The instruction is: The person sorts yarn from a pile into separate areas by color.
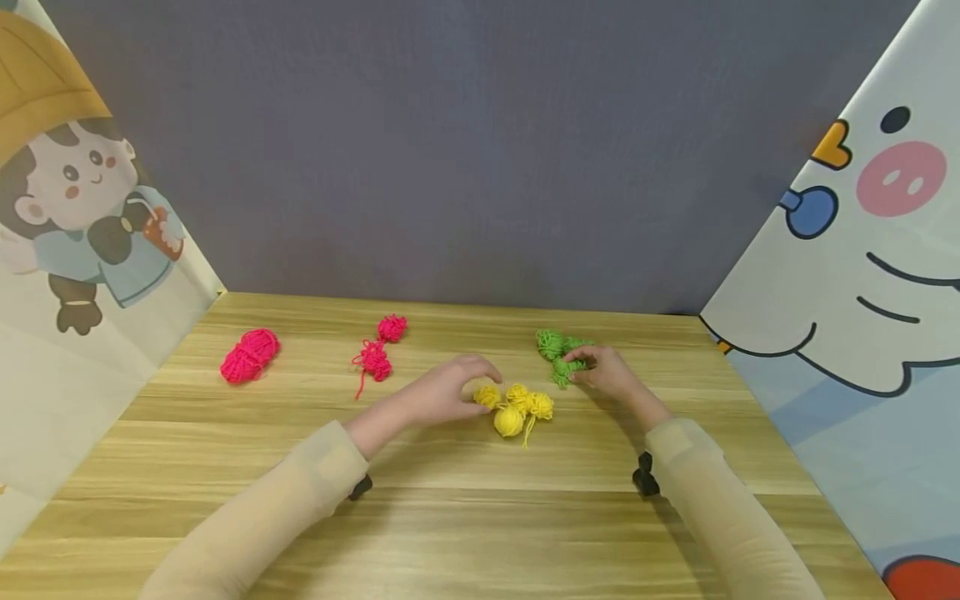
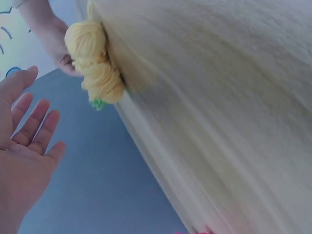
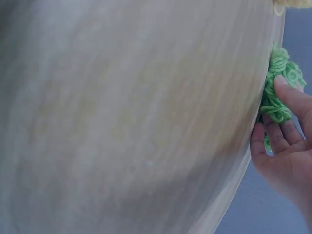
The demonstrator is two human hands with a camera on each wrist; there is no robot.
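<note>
Several small yellow yarn balls (image 1: 510,420) lie bunched near the middle of the wooden table. My left hand (image 1: 448,392) reaches in from their left, thumb and fingers spread around the leftmost ball. In the left wrist view its fingers (image 2: 40,127) are loosely extended and apart from the yellow yarn (image 2: 87,41). Farther back and to the right is a clump of green yarn balls (image 1: 551,343). My right hand (image 1: 609,373) holds the clump's near right part; the right wrist view shows the thumb over the green yarn (image 3: 278,105) and fingers beneath it.
Two small pink yarn bunches (image 1: 375,360), one trailing a loose strand, lie left of centre. A larger pink skein (image 1: 251,356) is at the far left. A grey panel (image 1: 465,167) stands behind the table (image 1: 465,533), with printed panels at both sides.
</note>
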